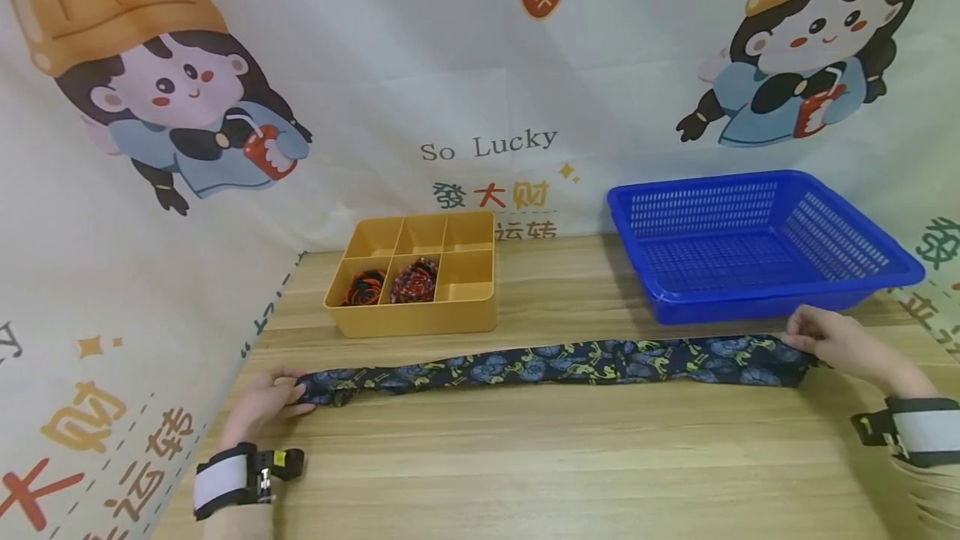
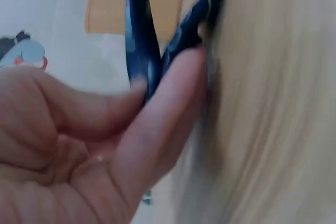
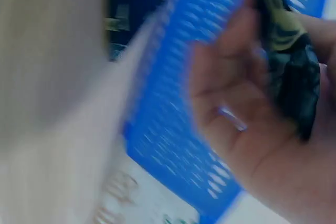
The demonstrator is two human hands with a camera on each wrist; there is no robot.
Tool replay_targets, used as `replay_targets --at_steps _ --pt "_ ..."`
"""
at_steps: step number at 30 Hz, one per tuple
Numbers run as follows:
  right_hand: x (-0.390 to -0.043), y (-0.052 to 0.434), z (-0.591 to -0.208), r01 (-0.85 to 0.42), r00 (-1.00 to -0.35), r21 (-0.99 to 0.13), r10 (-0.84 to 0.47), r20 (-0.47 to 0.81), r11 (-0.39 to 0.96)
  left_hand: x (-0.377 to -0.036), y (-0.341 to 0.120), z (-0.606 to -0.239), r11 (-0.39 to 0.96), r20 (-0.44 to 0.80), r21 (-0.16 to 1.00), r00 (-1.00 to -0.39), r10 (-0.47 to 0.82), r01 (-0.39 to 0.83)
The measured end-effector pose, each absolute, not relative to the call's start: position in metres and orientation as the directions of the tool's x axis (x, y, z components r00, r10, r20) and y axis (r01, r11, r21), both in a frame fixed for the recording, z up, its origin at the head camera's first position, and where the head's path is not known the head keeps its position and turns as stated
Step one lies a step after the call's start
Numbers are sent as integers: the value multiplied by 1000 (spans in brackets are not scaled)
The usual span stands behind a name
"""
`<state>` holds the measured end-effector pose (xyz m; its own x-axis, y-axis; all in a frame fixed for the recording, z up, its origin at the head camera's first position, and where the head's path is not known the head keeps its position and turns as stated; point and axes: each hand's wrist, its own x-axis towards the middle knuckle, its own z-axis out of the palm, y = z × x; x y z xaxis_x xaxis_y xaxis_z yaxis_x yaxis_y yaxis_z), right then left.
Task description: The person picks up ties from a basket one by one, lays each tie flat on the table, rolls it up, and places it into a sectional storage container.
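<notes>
A long dark navy cloth strip (image 1: 540, 363) with yellow and grey-blue figures stretches sideways over the wooden table, narrower at its left end and broader toward the right. My left hand (image 1: 264, 401) pinches the narrow end between thumb and fingers. Up close in the left wrist view, the cloth (image 2: 140, 40) parts into two strands above the pinch. At the other end, my right hand (image 1: 834, 342) grips the upper corner with its fingertips, just in front of the blue basket. In the blurred right wrist view, a gathered piece of the cloth (image 3: 294, 77) lies within the curled fingers.
Behind the strip stands a yellow divided box (image 1: 412, 322); two front compartments hold rolled cloth pieces, one orange and black (image 1: 365, 288), one red-patterned (image 1: 414, 282). A blue perforated basket (image 1: 750, 298) stands at the back right. A printed cloth backdrop (image 1: 360, 107) borders the table behind and at left.
</notes>
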<state>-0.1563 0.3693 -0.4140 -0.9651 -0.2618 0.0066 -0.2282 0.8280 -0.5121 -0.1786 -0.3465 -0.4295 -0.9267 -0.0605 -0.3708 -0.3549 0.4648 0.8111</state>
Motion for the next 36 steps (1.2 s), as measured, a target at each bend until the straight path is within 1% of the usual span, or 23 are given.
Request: replay_targets --at_steps 2,3,5,7,9,11,12,14,16,20,22,24,26,27,29,31,34,36 --pt "-161 366 -415 -200 -971 -499 -240 -17 843 -180 -346 -429 386 -384 839 -920 -78 -383" --pt "-163 364 -417 -183 -970 -496 -237 -47 849 -180 -346 -429 392 -378 836 -921 -95 -384" --pt "-165 361 -421 -174 -966 -471 -243 -88 865 -181 -345 -427 462 -361 797 -921 -150 -388" --pt "-165 358 -425 -166 -963 -461 -244 -115 872 -181 -344 -425 587 -331 712 -922 -202 -384" --pt "-165 356 -428 -137 -968 -448 -216 -129 884 -180 -342 -423 695 -296 612 -924 -241 -378" --pt "-165 355 -430 -106 -975 -445 -182 -130 889 -179 -340 -422 743 -262 556 -927 -268 -372" --pt "-165 355 -430 -88 -977 -449 -165 -135 889 -179 -339 -422 751 -242 549 -930 -276 -366" --pt "-165 356 -430 -54 -978 -478 -142 -151 877 -179 -338 -424 745 -203 562 -933 -296 -359" --pt "-164 358 -430 -53 -979 -521 -149 -143 852 -179 -338 -426 723 -174 591 -932 -318 -357" --pt "-164 364 -428 -55 -975 -601 -173 -139 797 -181 -340 -429 644 -191 677 -930 -314 -356" --pt "-163 370 -426 -34 -980 -594 -145 -140 804 -182 -343 -429 584 -217 732 -932 -289 -351" --pt "-161 380 -423 9 -987 -562 -82 -136 827 -182 -347 -430 512 -240 787 -935 -259 -344" --pt "-159 388 -420 55 -993 -521 -9 -120 852 -182 -348 -430 479 -248 809 -937 -246 -340" --pt "-159 391 -419 78 -994 -494 27 -109 866 -182 -347 -430 491 -238 807 -942 -239 -328" --pt "-158 394 -420 108 -994 -448 81 -79 888 -185 -344 -430 581 -203 755 -951 -233 -304" --pt "-158 394 -421 112 -994 -430 96 -58 896 -188 -339 -428 697 -178 658 -958 -226 -286" --pt "-160 396 -423 77 -997 -445 56 -60 892 -192 -334 -423 818 -177 508 -962 -207 -269" --pt "-162 399 -423 55 -996 -492 9 -94 869 -193 -334 -420 840 -212 467 -958 -195 -274"
